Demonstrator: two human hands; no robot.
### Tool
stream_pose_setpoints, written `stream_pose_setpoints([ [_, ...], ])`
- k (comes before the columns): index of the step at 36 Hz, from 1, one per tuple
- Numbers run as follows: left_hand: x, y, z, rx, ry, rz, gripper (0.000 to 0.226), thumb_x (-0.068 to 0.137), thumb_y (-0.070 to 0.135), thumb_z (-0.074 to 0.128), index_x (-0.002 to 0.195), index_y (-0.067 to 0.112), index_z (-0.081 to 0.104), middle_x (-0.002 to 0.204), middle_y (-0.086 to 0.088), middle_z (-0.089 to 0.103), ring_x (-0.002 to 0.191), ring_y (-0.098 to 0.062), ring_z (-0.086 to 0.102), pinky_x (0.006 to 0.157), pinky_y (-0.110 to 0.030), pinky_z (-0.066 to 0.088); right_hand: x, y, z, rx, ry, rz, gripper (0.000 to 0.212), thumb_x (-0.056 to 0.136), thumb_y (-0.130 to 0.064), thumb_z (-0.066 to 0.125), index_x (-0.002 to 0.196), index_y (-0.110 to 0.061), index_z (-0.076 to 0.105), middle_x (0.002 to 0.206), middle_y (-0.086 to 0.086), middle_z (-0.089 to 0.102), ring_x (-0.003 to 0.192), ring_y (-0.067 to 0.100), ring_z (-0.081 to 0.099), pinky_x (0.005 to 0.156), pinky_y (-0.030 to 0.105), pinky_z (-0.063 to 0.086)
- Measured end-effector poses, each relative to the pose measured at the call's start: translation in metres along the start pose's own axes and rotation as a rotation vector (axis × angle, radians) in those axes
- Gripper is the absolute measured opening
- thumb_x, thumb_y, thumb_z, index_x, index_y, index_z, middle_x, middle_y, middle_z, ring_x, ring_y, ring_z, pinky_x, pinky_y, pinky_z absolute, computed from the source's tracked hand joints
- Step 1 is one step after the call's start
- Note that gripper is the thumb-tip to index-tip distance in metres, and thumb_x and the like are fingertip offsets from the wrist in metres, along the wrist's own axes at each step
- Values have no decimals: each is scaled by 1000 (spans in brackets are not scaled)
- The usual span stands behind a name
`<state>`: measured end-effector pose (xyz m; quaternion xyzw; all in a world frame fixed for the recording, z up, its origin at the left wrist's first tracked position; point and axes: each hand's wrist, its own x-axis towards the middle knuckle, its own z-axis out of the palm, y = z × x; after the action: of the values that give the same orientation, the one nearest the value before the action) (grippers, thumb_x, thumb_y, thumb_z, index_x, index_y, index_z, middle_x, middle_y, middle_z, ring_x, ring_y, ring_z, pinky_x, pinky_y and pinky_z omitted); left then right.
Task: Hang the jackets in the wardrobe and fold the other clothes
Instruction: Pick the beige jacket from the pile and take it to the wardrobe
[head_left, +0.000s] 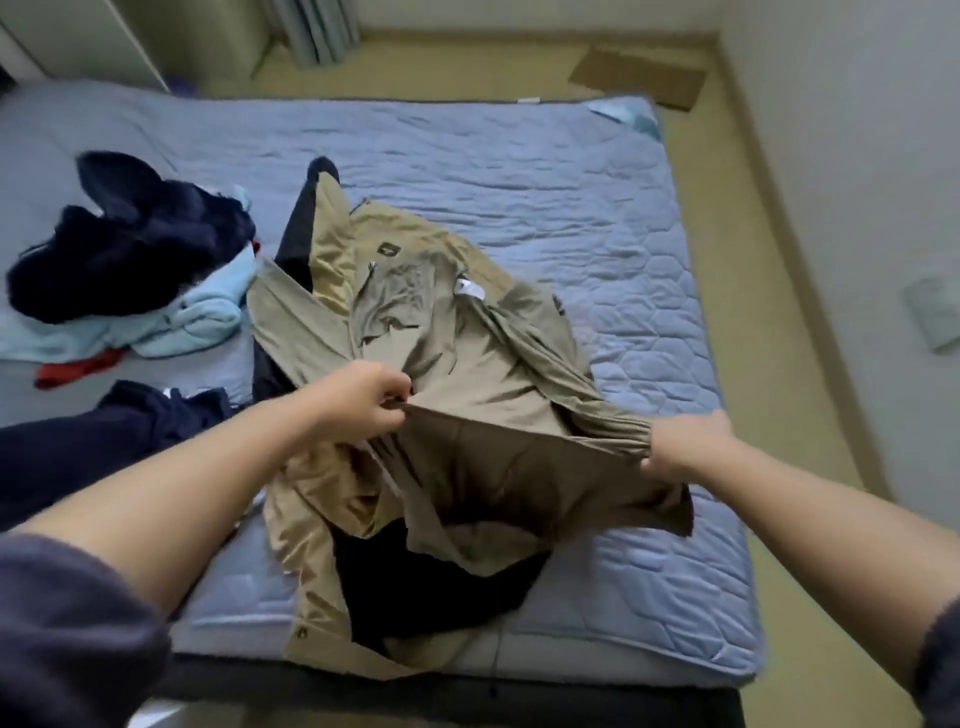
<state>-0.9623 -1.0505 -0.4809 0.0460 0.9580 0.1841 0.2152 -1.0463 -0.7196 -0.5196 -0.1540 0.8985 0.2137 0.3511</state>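
We pinch the tan jacket (457, 332) with both hands, left hand (363, 397) and right hand (685, 441), stretching its edge taut mid-frame over the bed (597, 171), likely to straighten it.

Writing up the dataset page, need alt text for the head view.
Both hands grip the near edge of a khaki jacket spread on a blue quilted mattress: the left hand pinches it, the right hand holds it by a ribbed cuff. A pile of dark and light-blue clothes lies on the left.
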Motion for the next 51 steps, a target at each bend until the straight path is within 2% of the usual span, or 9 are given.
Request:
stream_pose_setpoints([
  [7,-81,44,-164,76,188,-29,17,83,18,66,71,14,54,65,2,55,62,-12,51,59,-25,39,-105,60,-132,541,467,91,11,78,-6,48,68,-6,49,93,21,62,76,32,53,57,26,35],
  [12,-144,78,-272,112,291,-47,37,83,39,70,58,24,47,57,7,48,57,-6,46,56,-27,34,-187,92,-217,689,713,71,21,83,-4,44,86,6,63,101,27,60,91,39,57,66,30,39],
  [16,-191,94,-333,-50,280,-100,51,78,58,63,63,14,44,58,5,38,55,-12,36,57,-30,28,-249,110,-262,807,847,16,21,75,5,44,69,-3,62,87,22,65,88,38,57,66,33,40],
  [23,-252,127,-420,-30,657,-11,23,88,13,61,66,14,52,63,-2,49,62,-15,46,56,-28,34,-339,140,-333,836,1236,-41,19,71,3,44,65,-12,54,78,13,61,84,37,55,71,37,46],
  [29,-260,123,-390,323,327,-150,24,88,22,58,64,24,54,75,4,58,70,-14,54,64,-26,44,-366,125,-320,342,811,45,32,89,-4,42,106,-16,66,123,7,59,112,28,56,76,25,37],
  [34,-293,140,-409,86,450,79,25,83,28,72,65,22,55,57,15,51,58,1,45,58,-13,37,-393,137,-319,526,727,-239,49,76,13,37,60,-24,65,80,2,64,80,19,57,65,23,42],
  [37,-298,133,-422,-184,761,151,18,87,16,67,71,12,62,61,6,56,62,-1,49,56,-9,36,-401,154,-326,871,971,-285,36,75,15,38,65,-9,63,68,8,61,67,19,55,58,26,41],
  [41,-266,118,-392,-92,319,-227,20,91,16,54,83,13,72,87,-6,70,83,-23,66,65,-23,45,-381,126,-317,546,635,-87,28,82,0,49,60,-15,57,65,-1,58,70,18,54,52,23,37],
  [51,-271,89,-392,-105,209,-87,12,84,27,72,82,15,72,75,2,67,72,-11,61,72,-29,51,-384,118,-302,533,460,-205,46,76,7,31,59,-21,62,65,-8,59,65,11,55,58,21,45],
])
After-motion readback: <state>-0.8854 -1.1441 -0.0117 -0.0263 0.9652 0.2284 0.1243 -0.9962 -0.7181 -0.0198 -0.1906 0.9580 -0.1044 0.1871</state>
